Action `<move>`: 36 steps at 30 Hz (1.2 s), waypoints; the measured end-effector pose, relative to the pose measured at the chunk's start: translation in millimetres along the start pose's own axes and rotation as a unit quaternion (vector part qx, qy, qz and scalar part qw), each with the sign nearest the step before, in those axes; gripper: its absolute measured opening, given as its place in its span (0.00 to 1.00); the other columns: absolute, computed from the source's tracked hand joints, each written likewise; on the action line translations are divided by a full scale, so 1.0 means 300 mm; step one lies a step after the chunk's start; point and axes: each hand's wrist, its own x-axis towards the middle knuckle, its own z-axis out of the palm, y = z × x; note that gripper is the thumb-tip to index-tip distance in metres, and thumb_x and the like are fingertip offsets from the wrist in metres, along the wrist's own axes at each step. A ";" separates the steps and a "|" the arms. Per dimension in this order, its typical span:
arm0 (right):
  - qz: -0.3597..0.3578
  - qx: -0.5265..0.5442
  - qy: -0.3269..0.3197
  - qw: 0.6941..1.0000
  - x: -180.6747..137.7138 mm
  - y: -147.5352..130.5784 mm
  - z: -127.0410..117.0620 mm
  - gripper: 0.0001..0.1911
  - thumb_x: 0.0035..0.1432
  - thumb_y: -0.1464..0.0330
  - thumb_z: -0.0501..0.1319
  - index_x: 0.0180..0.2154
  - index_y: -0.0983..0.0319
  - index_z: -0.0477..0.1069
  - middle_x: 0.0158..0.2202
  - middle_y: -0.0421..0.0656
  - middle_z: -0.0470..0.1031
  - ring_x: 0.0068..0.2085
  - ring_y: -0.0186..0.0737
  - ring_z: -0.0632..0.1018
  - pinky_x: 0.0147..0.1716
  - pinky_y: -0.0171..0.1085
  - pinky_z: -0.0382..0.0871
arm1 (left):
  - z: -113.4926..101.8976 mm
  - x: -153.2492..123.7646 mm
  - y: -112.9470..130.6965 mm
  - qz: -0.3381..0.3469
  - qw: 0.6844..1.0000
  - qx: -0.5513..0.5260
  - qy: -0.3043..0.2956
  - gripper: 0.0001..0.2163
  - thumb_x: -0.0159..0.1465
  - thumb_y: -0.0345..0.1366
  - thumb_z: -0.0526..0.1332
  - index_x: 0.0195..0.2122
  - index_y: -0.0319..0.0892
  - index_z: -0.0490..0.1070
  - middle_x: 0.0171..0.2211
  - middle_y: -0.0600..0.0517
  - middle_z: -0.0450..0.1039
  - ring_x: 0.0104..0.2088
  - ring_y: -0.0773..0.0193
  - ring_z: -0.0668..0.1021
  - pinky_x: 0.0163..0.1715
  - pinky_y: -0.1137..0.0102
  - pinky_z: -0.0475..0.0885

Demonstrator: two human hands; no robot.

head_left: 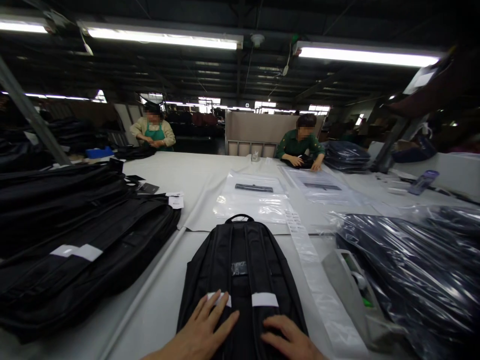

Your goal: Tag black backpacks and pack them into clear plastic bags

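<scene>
A black backpack (240, 250) lies flat before me, straps upward and its top loop pointing away. White paper bands wrap both shoulder straps; the right band (265, 299) shows fully. My left hand (206, 322) rests on the left strap with fingers spread, partly covering the left band. Lower on the right strap lies my right hand (287, 336), its fingers slightly bent and apart, with nothing visible in them. A small clear packet (239, 268) sits between the straps. The backpack's bottom end is out of the frame.
Black backpacks (86, 250) are piled at left, bagged ones (405, 270) at right. A tape dispenser (356, 290) stands beside a label strip (311, 270). Clear plastic bags (255, 200) lie beyond the backpack. Two people work across the table, one left (155, 132), one right (302, 142).
</scene>
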 end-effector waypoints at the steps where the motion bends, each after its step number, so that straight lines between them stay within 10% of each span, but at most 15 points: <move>1: -0.008 0.013 -0.017 1.000 0.004 -0.009 -0.025 0.21 0.62 0.58 0.50 0.54 0.56 0.63 0.48 0.51 0.71 0.50 0.45 0.72 0.47 0.42 0.70 | -0.028 -0.003 0.012 0.010 1.000 -0.011 -0.016 0.31 0.62 0.41 0.57 0.64 0.55 0.43 0.64 0.46 0.45 0.63 0.44 0.49 0.57 0.44 0.50; 7: 0.103 0.092 -0.157 0.978 0.062 -0.112 -0.226 0.24 0.64 0.62 0.49 0.60 0.58 0.55 0.61 0.49 0.57 0.62 0.45 0.57 0.59 0.51 0.54 | -0.120 0.029 0.029 0.033 0.992 -0.071 -0.103 0.32 0.59 0.47 0.59 0.63 0.48 0.50 0.64 0.44 0.46 0.63 0.45 0.49 0.58 0.45 0.48; 14: 0.155 -0.025 -0.024 0.987 -0.062 -0.129 -0.188 0.51 0.47 0.49 0.63 0.62 0.70 0.46 0.61 0.60 0.53 0.61 0.58 0.56 0.59 0.59 0.49 | 0.003 -0.130 0.015 -0.038 0.987 0.006 0.157 0.37 0.53 0.53 0.63 0.59 0.39 0.55 0.60 0.39 0.55 0.61 0.45 0.54 0.59 0.49 0.50; 22: 0.107 -0.048 0.009 0.993 -0.049 -0.063 -0.176 0.27 0.57 0.65 0.57 0.57 0.68 0.59 0.50 0.55 0.70 0.53 0.52 0.69 0.51 0.51 0.66 | 0.029 -0.120 -0.019 -0.043 0.980 0.073 0.178 0.11 0.56 0.35 0.60 0.40 0.40 0.67 0.45 0.46 0.71 0.58 0.50 0.61 0.61 0.51 0.46; 28: 0.146 -0.070 0.036 0.986 -0.016 -0.090 -0.170 0.32 0.53 0.65 0.62 0.58 0.65 0.56 0.44 0.52 0.70 0.45 0.50 0.70 0.44 0.49 0.68 | 0.017 -0.046 0.085 -0.094 0.971 0.107 0.192 0.24 0.53 0.47 0.63 0.46 0.38 0.65 0.47 0.41 0.68 0.54 0.45 0.65 0.58 0.45 0.42; 36: 0.153 -0.228 -0.013 0.961 0.055 -0.098 -0.110 0.28 0.53 0.73 0.57 0.56 0.73 0.58 0.36 0.52 0.69 0.36 0.49 0.68 0.35 0.45 0.66 | 0.009 0.033 0.111 -0.070 0.975 0.184 0.104 0.09 0.48 0.23 0.58 0.30 0.39 0.69 0.33 0.48 0.69 0.36 0.56 0.69 0.45 0.56 0.62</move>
